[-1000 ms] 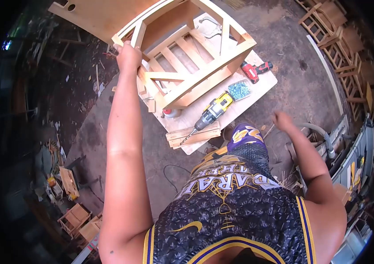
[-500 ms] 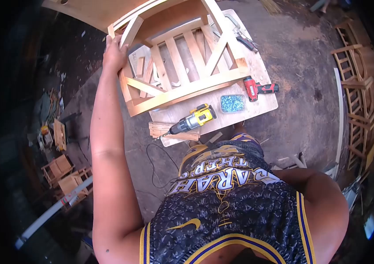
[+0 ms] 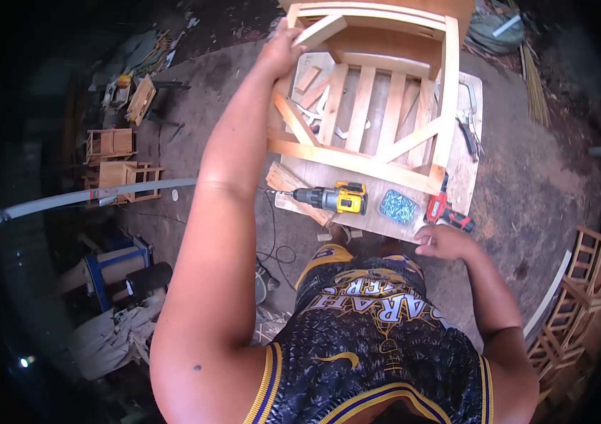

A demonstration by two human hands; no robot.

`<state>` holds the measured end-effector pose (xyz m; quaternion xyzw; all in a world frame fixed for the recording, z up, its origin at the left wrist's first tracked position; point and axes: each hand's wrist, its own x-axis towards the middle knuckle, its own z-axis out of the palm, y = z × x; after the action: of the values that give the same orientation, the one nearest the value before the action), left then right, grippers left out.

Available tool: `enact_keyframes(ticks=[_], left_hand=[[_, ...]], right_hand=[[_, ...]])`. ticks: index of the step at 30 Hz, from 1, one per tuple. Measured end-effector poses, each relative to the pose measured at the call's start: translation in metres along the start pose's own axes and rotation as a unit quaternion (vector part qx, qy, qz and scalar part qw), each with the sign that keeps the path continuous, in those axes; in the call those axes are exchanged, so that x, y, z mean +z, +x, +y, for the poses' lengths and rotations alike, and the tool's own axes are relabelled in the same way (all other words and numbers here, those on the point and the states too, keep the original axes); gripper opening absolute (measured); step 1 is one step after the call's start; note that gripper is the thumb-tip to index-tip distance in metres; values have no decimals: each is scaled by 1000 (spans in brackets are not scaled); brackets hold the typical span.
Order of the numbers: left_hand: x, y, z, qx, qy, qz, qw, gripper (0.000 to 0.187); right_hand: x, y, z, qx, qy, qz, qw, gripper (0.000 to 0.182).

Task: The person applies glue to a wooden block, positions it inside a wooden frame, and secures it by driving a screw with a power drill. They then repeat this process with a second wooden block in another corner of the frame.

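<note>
A pale wooden chair frame (image 3: 357,160) with slats and diagonal corner braces rests on a board-topped work surface (image 3: 466,106). My left hand (image 3: 283,53) is closed around its upper left corner, beside a short brace. My right hand (image 3: 449,242) hovers at the near right edge of the board, thumb and fingers apart, holding nothing I can see. Just above it lies a red and black cordless driver (image 3: 443,210). A clear tub of screws (image 3: 399,206) sits to its left. Farther left, a yellow and black cordless drill (image 3: 329,197) lies with its bit pointing left.
Pliers (image 3: 468,138) lie at the board's right side, and wood offcuts (image 3: 293,187) lie under the drill. A cable (image 3: 276,251) loops on the floor. Stacked wooden frames (image 3: 576,290) stand at right; small chairs (image 3: 120,169) and a long pale strip (image 3: 81,203) are at left.
My right hand has come into view from beside my body, reaching toward the red driver and screw tub. My left hand keeps its hold on the frame. The whole view has shifted and turned.
</note>
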<state>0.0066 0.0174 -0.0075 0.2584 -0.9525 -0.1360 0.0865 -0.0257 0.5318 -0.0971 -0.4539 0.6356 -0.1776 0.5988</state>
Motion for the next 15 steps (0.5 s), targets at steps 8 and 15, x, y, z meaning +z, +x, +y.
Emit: enact_keyframes(ticks=[8, 15], left_hand=[[-10, -5, 10, -23, -46, -8, 999, 43], [7, 1, -16, 47, -77, 13, 996, 44]], right_hand=[[-70, 18, -198, -290, 237, 103, 922, 33], [-31, 44, -231, -284, 30, 440, 851, 18]])
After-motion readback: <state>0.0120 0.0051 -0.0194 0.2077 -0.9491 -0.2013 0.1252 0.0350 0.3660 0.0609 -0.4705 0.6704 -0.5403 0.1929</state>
